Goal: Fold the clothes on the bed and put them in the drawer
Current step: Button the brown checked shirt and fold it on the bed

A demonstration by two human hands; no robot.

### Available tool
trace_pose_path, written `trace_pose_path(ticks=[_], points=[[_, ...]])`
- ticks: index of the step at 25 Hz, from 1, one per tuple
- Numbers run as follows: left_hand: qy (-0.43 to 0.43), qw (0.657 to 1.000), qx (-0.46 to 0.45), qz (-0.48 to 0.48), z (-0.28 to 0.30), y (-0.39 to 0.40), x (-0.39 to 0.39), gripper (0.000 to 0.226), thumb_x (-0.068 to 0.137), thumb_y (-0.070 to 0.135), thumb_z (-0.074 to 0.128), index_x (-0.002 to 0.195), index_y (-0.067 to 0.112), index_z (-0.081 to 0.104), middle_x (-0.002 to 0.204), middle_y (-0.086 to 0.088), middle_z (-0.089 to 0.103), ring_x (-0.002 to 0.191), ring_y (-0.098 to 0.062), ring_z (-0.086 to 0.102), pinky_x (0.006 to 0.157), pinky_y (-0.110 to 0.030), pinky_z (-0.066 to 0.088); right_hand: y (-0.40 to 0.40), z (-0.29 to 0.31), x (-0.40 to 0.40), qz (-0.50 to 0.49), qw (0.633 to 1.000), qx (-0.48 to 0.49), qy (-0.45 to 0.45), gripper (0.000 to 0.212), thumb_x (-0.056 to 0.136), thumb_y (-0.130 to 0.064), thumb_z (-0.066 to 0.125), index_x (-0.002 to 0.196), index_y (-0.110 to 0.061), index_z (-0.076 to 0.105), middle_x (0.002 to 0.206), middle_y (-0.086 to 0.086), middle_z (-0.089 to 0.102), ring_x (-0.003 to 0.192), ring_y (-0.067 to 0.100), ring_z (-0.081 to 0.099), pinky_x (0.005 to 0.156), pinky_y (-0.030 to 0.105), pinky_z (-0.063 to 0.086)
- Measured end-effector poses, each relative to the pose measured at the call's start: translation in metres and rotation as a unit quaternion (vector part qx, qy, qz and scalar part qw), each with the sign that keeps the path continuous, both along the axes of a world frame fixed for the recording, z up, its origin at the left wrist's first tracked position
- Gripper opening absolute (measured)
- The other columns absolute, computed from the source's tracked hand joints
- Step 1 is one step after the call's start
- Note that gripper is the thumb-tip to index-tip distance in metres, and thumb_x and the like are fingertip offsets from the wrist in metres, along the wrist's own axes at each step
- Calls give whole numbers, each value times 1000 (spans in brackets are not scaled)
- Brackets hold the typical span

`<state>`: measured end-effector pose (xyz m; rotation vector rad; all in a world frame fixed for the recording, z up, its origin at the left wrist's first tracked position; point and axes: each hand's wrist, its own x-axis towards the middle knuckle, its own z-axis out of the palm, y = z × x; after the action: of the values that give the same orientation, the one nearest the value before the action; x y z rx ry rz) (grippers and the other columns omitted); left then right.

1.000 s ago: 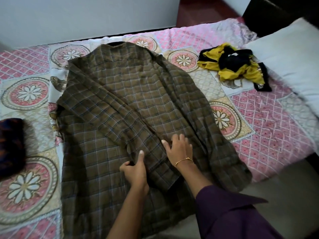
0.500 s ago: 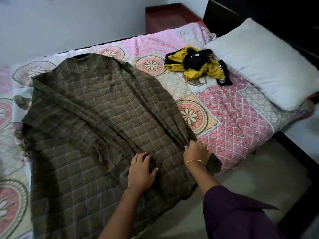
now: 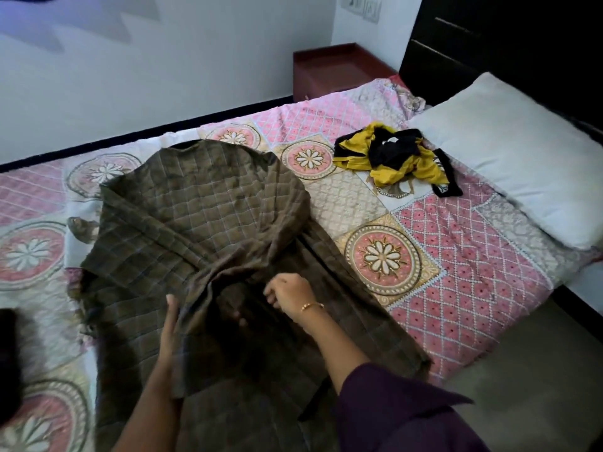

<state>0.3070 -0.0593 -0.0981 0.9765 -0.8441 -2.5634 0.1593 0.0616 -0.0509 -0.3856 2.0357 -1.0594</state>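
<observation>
A brown plaid shirt (image 3: 202, 216) lies spread on the patterned bed cover (image 3: 463, 275), its right side drawn in over the middle. My right hand (image 3: 292, 295), with a thin bracelet on its wrist, pinches the gathered cloth at the shirt's centre with curled fingers. My left hand (image 3: 169, 321) holds a fold of the same shirt just to the left; only its thumb and the hand's edge show, and the cloth hides the fingers. A crumpled yellow and black garment (image 3: 391, 158) lies apart at the back right of the bed.
A white pillow (image 3: 522, 151) lies at the bed's right end against a dark headboard (image 3: 489, 44). A red-brown nightstand (image 3: 336, 70) stands behind the bed by the wall. A dark bundle (image 3: 6, 353) sits at the left edge. Bare floor (image 3: 538, 386) runs along the near right.
My right hand has pulled the shirt's right side inward toward the middle. My left hand, flat on the sleeve before, now has cloth draped over its fingers. The camera view has swung right.
</observation>
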Motion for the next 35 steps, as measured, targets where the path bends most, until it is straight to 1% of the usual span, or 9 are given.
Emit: trace_pose_path(ticks=[3,6,9,11,14,22,29,32,35], points=[[-94,993,3,69,-26,-40,38,93,20,57,91,101,15,74,112,-13,67,85,-24,69,89,-45,51,-6,-40,-12,79,964,178,178,29,91,-11,44,114,-4,62,123,17,54,114,31,50,96,31,39],[-218,962,-127,105,-5,-57,31,23,77,30,74,92,12,75,101,-8,70,90,-18,66,83,-25,50,-25,-55,-28,110,936,221,251,35,92,-13,44,126,-8,52,137,11,36,124,27,37,102,31,34],[-446,779,-431,93,18,-71,-16,22,91,24,58,98,6,68,95,-10,64,98,-30,59,83,-34,44,-48,-58,-57,81,923,230,299,41,94,-14,42,135,-10,44,146,10,28,132,26,29,103,33,32],[-420,722,-544,81,41,-77,-56,16,89,21,60,97,9,67,91,-6,64,87,-22,59,79,-34,46,-52,-61,-68,99,920,235,299,45,95,-14,42,139,-10,39,151,8,22,138,26,22,106,34,29],[-274,731,-622,-67,57,-65,-136,15,88,21,62,99,12,67,90,-2,66,78,-12,58,70,-25,47,-60,-73,-89,148,892,220,366,49,88,-13,46,136,-8,44,150,11,29,140,29,23,109,40,31],[-330,449,-762,-330,9,-32,-309,44,89,37,58,124,13,47,124,-7,46,116,-26,44,85,-35,45,-68,-101,-160,317,832,233,390,59,96,-41,32,149,-16,23,156,10,15,143,35,-2,107,64,-11],[-424,553,-714,-69,-7,-49,-373,27,91,14,40,113,3,51,108,-19,58,95,-38,56,71,-42,42,-62,-109,-214,175,888,214,368,73,92,-59,17,149,-21,-8,155,5,-25,140,36,-22,102,62,-20],[-404,397,-793,-225,-16,-58,-382,58,83,49,58,128,14,44,118,-17,48,108,-36,46,83,-45,38,-59,-114,-231,139,889,232,369,70,94,-56,20,150,-22,-5,155,8,-21,141,37,-20,109,58,-10],[-366,312,-858,-180,-31,-60,-372,55,77,36,62,124,16,40,121,-15,40,113,-31,34,88,-49,31,-59,-120,-245,140,893,227,363,64,95,-53,19,150,-26,1,155,18,-16,142,35,-17,107,56,-8]])
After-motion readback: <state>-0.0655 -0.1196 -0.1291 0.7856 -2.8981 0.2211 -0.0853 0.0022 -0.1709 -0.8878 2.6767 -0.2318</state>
